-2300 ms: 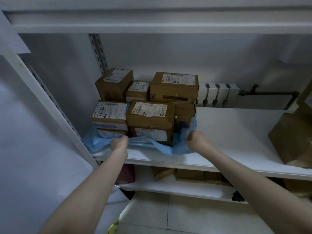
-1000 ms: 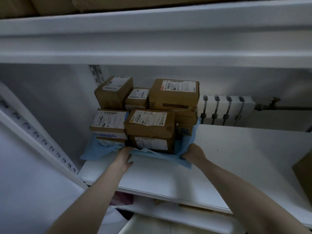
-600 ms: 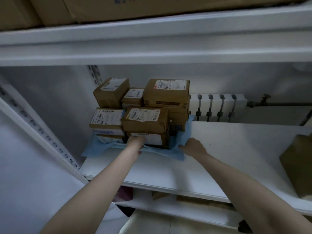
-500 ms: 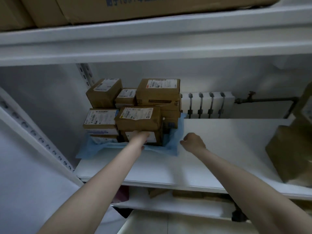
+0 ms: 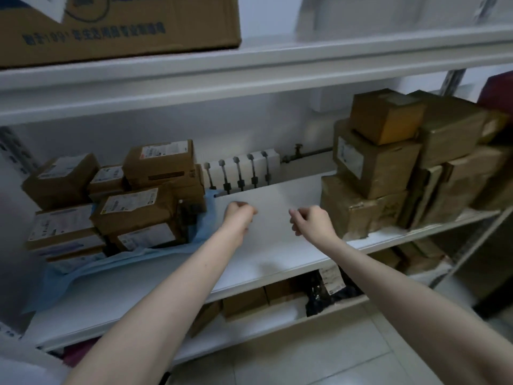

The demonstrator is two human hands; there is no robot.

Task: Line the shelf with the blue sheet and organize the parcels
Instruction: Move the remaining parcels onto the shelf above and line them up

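Observation:
A blue sheet (image 5: pixel 83 273) lies crumpled on the left part of the white shelf (image 5: pixel 277 254), under a stack of labelled brown parcels (image 5: pixel 133 209). Its right edge stands up beside the stack. My left hand (image 5: pixel 238 215) hovers over bare shelf just right of that edge, fingers curled into a fist, holding nothing. My right hand (image 5: pixel 311 220) is a little further right, fingers curled, also holding nothing. A second pile of brown parcels (image 5: pixel 374 168) stands on the right end of the shelf, close to my right hand.
A white radiator (image 5: pixel 241 170) and a pipe run along the wall behind the shelf. A large carton (image 5: pixel 119 26) sits on the shelf above. The lower shelf holds more boxes (image 5: pixel 244 301) and a black bag (image 5: pixel 324 295). Tiled floor lies below.
Both hands have let go of the blue sheet and the left stack and moved right over the bare shelf. The view has swung right, bringing the right parcel pile into sight.

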